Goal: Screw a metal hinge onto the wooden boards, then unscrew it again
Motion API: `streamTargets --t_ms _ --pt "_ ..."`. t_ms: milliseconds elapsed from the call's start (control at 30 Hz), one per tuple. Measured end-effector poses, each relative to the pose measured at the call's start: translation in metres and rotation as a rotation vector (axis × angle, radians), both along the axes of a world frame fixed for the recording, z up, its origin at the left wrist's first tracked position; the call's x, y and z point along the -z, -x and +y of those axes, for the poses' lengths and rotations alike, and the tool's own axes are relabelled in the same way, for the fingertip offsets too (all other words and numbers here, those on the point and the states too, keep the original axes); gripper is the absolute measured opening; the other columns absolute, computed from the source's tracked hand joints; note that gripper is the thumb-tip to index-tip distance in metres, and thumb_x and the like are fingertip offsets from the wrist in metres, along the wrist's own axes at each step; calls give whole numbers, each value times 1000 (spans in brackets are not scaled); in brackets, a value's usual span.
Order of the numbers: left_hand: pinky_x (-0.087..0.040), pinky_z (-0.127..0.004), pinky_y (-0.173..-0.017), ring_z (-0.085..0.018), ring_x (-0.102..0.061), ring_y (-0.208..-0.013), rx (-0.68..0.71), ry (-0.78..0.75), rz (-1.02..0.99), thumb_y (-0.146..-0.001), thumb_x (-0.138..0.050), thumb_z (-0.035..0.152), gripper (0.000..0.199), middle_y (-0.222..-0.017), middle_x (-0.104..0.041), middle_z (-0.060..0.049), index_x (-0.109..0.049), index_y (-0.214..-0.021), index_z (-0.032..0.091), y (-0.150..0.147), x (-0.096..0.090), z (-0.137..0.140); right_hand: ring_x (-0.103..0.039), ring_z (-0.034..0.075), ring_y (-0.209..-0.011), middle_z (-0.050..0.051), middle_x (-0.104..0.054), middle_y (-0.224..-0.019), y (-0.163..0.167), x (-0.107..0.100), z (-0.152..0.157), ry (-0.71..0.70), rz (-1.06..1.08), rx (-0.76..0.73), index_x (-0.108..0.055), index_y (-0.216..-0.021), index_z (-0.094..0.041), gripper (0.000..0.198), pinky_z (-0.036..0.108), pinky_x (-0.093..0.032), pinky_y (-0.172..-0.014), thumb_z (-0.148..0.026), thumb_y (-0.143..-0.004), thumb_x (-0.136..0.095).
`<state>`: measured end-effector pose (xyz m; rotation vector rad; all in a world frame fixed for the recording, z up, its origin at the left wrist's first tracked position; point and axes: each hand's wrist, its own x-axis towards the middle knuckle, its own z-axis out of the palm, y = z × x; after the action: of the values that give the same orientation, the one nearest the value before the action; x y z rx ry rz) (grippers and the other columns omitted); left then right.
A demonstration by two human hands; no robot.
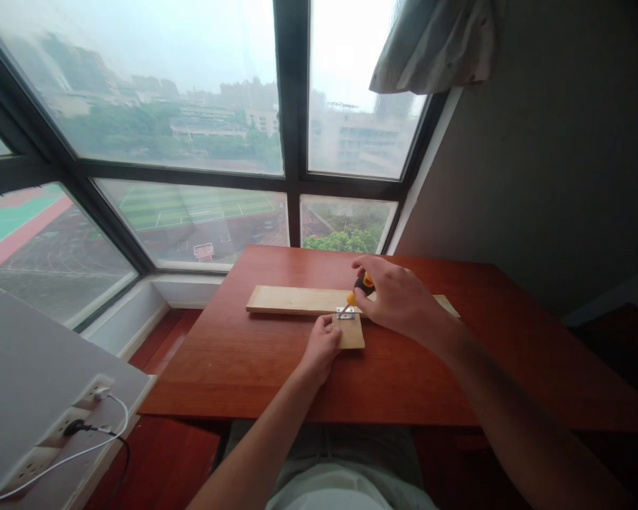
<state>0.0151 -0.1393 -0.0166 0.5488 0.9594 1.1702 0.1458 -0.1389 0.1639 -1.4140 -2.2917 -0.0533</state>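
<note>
My right hand is closed around the black and yellow handle of a screwdriver. Its shaft slants down to the left, and the tip meets a silver metal hinge. That hinge lies across the joint between a small wooden block and a long wooden board. With the fingers of my left hand, I grip the small block by its left edge. Part of the long board is hidden behind my right hand.
Both boards rest on a reddish-brown wooden table. Large windows stand behind it, with a curtain at upper right. At lower left, a wall socket has a white cable and a black cable plugged in.
</note>
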Motion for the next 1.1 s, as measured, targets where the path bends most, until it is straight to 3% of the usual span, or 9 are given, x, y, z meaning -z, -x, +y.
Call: streamTargets --t_ms 100,233,333,467,700,933,1100 --pt "-52 -25 -64 -15 -66 -72 -3 0 -2 -70 -69 15 38 -93 -71 -8 -50 -103 17 0 -1 0 -63 21 -99 7 -66 -119 -1 0 -1 3 23 -41 -55 -121 -19 39 30 -45 -82 -21 -82 -55" --pt "-52 -24 -64 -15 -67 -74 1 -5 -3 -70 -69 15 37 -93 -71 -7 -50 -102 18 0 -2 0 -65 24 -94 7 -69 -113 2 -3 -1 20 -19 51 -59 -115 -19 31 33 -46 -75 -36 -90 -50" --pt "-51 -24 -64 -15 -66 -73 -4 4 2 -70 -68 14 37 -92 -70 -7 -50 -102 18 0 -3 0 -66 24 -92 7 -70 -108 2 -4 0 35 -40 67 -60 -112 -19 27 32 -45 -74 -32 -92 -46" --pt "-51 -24 -64 -15 -66 -73 4 5 5 -70 -67 13 38 -92 -70 -7 -50 -103 18 0 -5 -1 -64 22 -97 6 -67 -116 1 -2 -2 4 -30 24 -56 -117 -20 34 31 -45 -77 -23 -84 -52" --pt "-52 -24 -63 -15 -66 -73 5 6 5 -71 -67 13 36 -93 -70 -7 -50 -102 18 0 -4 -1 -66 24 -90 7 -69 -107 2 -5 -2 15 -114 107 -59 -110 -21 27 31 -44 -69 -39 -91 -50" --pt "-52 -24 -64 -15 -67 -75 7 -1 16 -70 -70 16 38 -93 -71 -7 -51 -102 18 1 -3 -1 -65 22 -96 7 -67 -117 1 -3 -2 25 -53 22 -56 -117 -21 31 30 -45 -75 -24 -86 -52" --pt "-52 -25 -65 -15 -66 -74 9 5 11 -71 -68 14 37 -93 -70 -7 -50 -102 18 0 -4 -1 -64 23 -96 8 -67 -116 2 -4 -4 20 -46 28 -56 -117 -20 31 31 -44 -74 -33 -88 -53"
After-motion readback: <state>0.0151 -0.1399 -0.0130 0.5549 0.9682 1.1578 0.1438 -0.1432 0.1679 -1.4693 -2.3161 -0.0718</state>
